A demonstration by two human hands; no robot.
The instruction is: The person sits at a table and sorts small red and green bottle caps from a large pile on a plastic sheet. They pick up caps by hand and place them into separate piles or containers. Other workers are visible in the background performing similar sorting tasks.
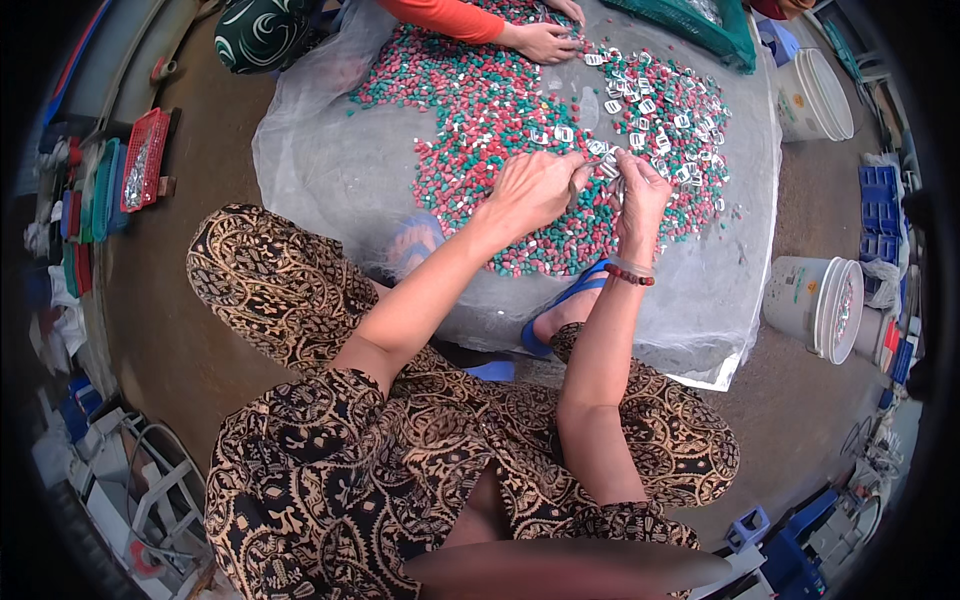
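My left hand (535,190) is closed in a pinch above the pile of small red, green and white stones (470,150); what sits in its fingertips is too small to make out. Close beside it, my right hand (641,195) is also closed, its fingertips on a shiny silver metal buckle (608,165) between the two hands. Several more silver buckles (661,143) lie scattered on the stones beyond and to the right of my right hand. A few others, such as the buckle (563,133), lie past my left fingertips.
The stones cover a grey plastic sheet (700,290). Across it, another person's hand (545,42) reaches into the pile from an orange sleeve (445,15). A green mesh basket (705,35) stands at the far right. White buckets (800,300) line the right side; a red basket (147,160) is at left.
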